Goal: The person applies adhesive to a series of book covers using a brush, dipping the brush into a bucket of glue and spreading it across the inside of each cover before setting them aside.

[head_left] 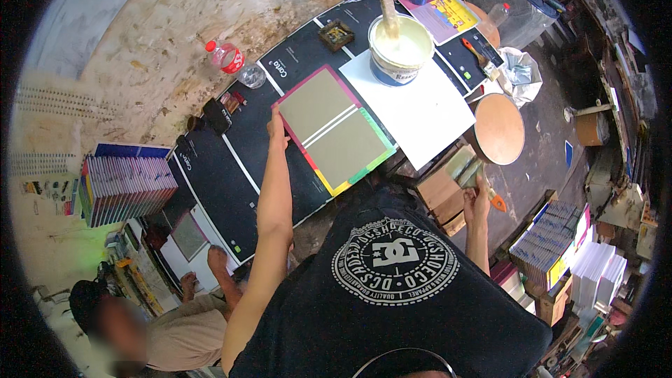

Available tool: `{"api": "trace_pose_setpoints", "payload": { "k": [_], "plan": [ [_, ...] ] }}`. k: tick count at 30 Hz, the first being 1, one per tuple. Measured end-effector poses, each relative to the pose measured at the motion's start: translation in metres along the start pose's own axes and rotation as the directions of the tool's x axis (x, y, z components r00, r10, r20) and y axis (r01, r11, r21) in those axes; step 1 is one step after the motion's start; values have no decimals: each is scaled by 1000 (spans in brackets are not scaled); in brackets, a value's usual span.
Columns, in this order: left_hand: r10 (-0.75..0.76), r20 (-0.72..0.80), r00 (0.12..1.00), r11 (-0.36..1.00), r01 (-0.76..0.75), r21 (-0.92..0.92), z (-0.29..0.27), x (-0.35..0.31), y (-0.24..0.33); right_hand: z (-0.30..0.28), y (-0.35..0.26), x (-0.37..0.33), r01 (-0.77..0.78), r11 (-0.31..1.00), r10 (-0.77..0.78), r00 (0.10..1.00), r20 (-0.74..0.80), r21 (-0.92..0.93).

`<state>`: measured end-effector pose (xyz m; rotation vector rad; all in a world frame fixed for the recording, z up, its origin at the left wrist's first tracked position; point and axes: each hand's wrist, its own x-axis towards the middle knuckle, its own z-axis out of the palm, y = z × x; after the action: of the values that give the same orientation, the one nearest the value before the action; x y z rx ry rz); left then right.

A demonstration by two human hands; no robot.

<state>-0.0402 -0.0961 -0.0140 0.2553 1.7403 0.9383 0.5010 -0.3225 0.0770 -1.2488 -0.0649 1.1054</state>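
The book cover (333, 131) lies flat on the black table (246, 145), bearing two grey boards (316, 107). The left hand (277, 128) touches its left edge; whether it grips, I cannot tell. The right hand (477, 200) grasps a brush (498, 201). Beside the cover, a bucket (400, 58) stands on a white sheet (420, 119).
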Motion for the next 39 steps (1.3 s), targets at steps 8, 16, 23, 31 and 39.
{"api": "trace_pose_setpoints", "payload": {
  "k": [8, 16, 23, 31, 39],
  "plan": [
    [586, 4, 810, 549, -400, 734, 22, 10, 26, -21, -3, 13, -40, 999, 42, 988, -148, 16],
    [348, 230, 909, 302, -340, 891, 59, 44, 85, -49, -25, -27, -16, 1000, 17, 992, -122, 13],
    [281, 202, 938, 247, -274, 929, 52, 60, 95, -122, 22, -65, -31, 996, 60, 924, -376, 83],
    [664, -2, 748, 562, -497, 661, 60, 25, 57, -102, 2, -53, 8, 998, 15, 945, -327, 69],
    [-183, 303, 935, 973, 216, -78, 12, -87, -71, 16, -90, -2, 400, 900, -389, 916, -98, 173]
  ]
}}
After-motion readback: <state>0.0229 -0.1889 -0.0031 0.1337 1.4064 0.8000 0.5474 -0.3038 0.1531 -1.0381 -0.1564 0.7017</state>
